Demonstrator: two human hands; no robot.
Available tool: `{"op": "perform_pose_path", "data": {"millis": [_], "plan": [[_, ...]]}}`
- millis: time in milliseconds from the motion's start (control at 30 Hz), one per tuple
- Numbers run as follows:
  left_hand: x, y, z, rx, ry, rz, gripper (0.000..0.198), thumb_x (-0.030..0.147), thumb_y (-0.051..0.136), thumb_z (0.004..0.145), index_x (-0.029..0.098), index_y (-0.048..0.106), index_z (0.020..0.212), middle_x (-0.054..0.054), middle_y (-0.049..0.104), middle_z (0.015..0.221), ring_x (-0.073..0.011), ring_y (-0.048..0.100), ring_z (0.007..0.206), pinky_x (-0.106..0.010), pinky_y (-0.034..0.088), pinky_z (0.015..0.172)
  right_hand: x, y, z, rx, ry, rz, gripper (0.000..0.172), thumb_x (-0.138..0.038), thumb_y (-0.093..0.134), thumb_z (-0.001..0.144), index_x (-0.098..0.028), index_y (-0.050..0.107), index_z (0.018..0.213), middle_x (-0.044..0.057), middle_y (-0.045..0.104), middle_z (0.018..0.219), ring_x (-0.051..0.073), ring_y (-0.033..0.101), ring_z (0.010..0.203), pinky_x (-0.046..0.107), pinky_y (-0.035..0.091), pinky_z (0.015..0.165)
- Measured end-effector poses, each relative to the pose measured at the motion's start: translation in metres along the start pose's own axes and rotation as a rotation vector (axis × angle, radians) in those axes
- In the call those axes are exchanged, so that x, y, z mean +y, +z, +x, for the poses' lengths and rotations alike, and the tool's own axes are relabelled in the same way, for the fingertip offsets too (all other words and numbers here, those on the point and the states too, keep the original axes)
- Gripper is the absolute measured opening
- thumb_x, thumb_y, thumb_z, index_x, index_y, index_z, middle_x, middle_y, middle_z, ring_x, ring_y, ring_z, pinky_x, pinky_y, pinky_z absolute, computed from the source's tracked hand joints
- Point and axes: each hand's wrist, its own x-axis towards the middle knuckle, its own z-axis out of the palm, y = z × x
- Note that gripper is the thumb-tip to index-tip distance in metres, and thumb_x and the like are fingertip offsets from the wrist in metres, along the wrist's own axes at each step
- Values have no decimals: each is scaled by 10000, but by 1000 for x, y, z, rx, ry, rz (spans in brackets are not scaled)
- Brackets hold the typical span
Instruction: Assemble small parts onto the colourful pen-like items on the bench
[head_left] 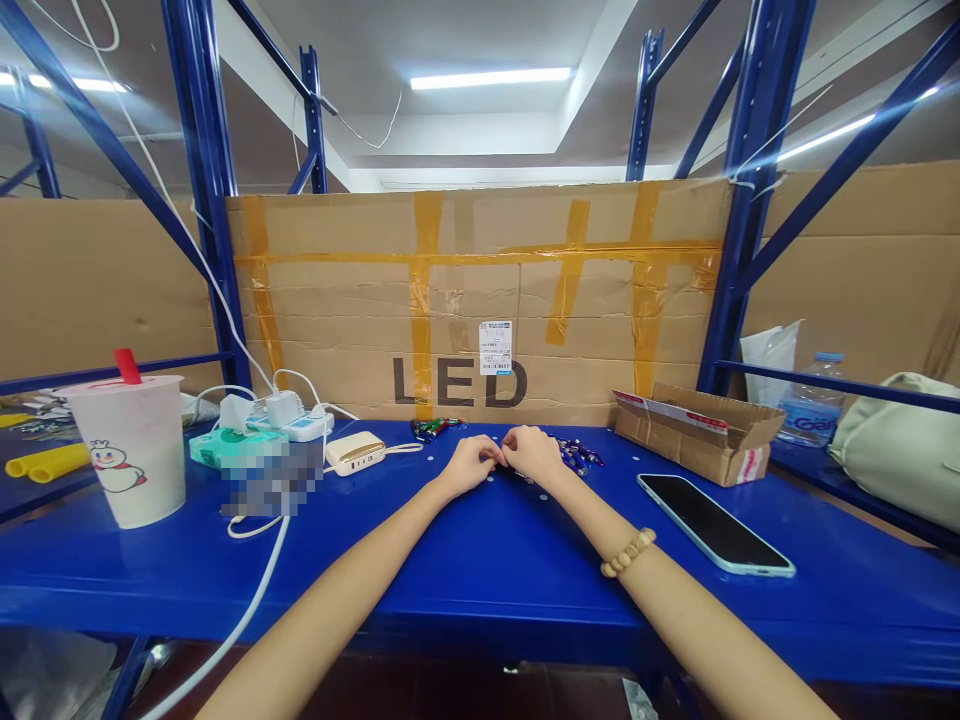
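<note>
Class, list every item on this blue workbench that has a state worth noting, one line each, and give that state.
left hand, fingers curled, touching right hand
right hand, fingers curled; anything pinched is too small to tell
smartphone, lying flat, screen dark
cardboard box, flaps open
plastic cup, upright, red straw inserted
water bottle, upright, capped
tissue pack, tissue poking out

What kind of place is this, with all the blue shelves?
It looks like a storeroom or warehouse workspace: tall blue metal racks, a taped cardboard sheet printed LED, and an opened cardboard box.
</note>
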Motion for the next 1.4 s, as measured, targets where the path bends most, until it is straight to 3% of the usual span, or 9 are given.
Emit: {"op": "perform_pose_path", "data": {"millis": [133, 233, 400, 600, 733, 900, 1133, 1267, 1400], "plan": [[-1, -6, 1, 262, -100, 130, 218, 23, 402, 666, 157, 570, 631, -4, 578, 747, -112, 545, 749, -228, 455, 693, 2, -3, 0, -18, -25, -57, 244, -374, 553, 676, -229, 668, 835, 59, 672, 883, 209, 604, 835, 279, 415, 684], [0, -14, 0, 334, -202, 213, 217, 64, 376, 709, 174, 556, 657, -7, 561, 771, -121, 537, 751, -248, 446, 693, 4, -5, 0, -100, -84, -126, 308, -472, 597, 616, -218, 670, 774, 64, 671, 846, 232, 600, 834, 304, 414, 695], [9, -16, -6, 196, -190, 360, 224, 65, 369, 735, 196, 545, 692, -9, 538, 817, -134, 524, 824, -249, 433, 704, 9, -2, 0, -159, -77, -222, 215, -370, 573, 683, -212, 673, 790, 77, 660, 889, 219, 596, 856, 292, 406, 697], [19, -12, -8, 76, -81, 453, 229, 50, 363, 740, 203, 531, 704, -7, 530, 849, -128, 501, 885, -240, 415, 783, 25, 1, 9, 51, 38, -40, 299, -347, 374, 842, -237, 650, 878, 58, 664, 903, 199, 599, 855, 277, 405, 668], [12, -14, -7, 54, -93, 508, 219, 76, 358, 751, 207, 533, 730, -11, 529, 872, -140, 496, 895, -255, 416, 770, 39, -1, 13, 93, 93, 71, 202, -271, 478, 792, -258, 649, 900, 12, 668, 928, 170, 593, 866, 234, 399, 637], [1, -13, -4, -15, -1, 600, 206, 76, 364, 739, 196, 529, 761, -26, 523, 869, -151, 489, 874, -265, 395, 803, 38, -2, 10, 11, 30, 90, 147, -333, 585, 715, -259, 677, 801, -10, 683, 826, 145, 602, 785, 209, 382, 586], [9, -10, -5, -110, 137, 714, 177, 123, 354, 775, 186, 518, 789, -45, 521, 856, -176, 481, 843, -292, 383, 774, 30, -8, 10, 65, 0, -5, 320, -504, 510, 731, -228, 670, 713, 28, 676, 764, 164, 604, 741, 222, 375, 574], [13, -13, -7, -144, 148, 740, 173, 131, 349, 783, 185, 513, 801, -45, 523, 858, -177, 485, 836, -292, 385, 746, 36, -8, 10, -40, -181, -2, 143, -353, 557, 735, -273, 665, 785, -26, 675, 831, 142, 600, 795, 204, 378, 589], [14, -14, -8, -140, 146, 755, 181, 128, 343, 783, 182, 514, 802, -47, 527, 859, -179, 488, 834, -293, 385, 736, 37, -2, 10, -108, -238, -54, 124, -277, 558, 736, -289, 671, 786, -41, 673, 886, 151, 597, 845, 214, 388, 617]]}}
